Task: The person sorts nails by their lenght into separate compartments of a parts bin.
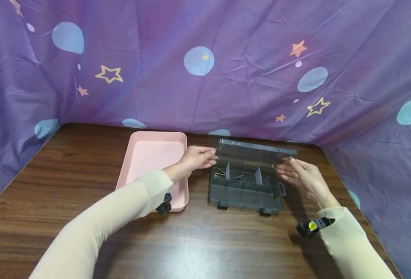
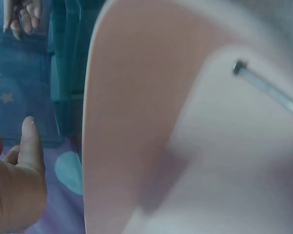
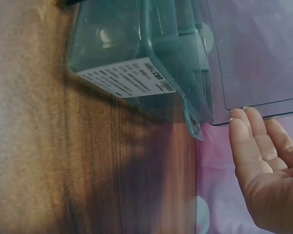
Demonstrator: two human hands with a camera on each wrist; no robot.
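Observation:
A translucent dark teal compartment box [image 1: 245,197] stands on the table with its clear lid [image 1: 250,155] raised at the back. Thin metal pieces [image 1: 220,172] lie in its rear compartments, too small to identify. My left hand [image 1: 197,158] is at the lid's left edge, fingers extended; whether it touches is unclear. In the left wrist view its thumb [image 2: 30,146] points up straight. My right hand [image 1: 304,176] is at the lid's right edge. Its fairly straight fingertips [image 3: 240,122] touch the lid's rim in the right wrist view.
A pink tray [image 1: 184,197] stands left of the box, under my left forearm. A slim metal rod with a dark end [image 2: 268,88] lies in it. Two latches [image 1: 265,212] are on the box's front. A purple patterned cloth [image 1: 163,97] hangs behind the wooden table [image 1: 198,248].

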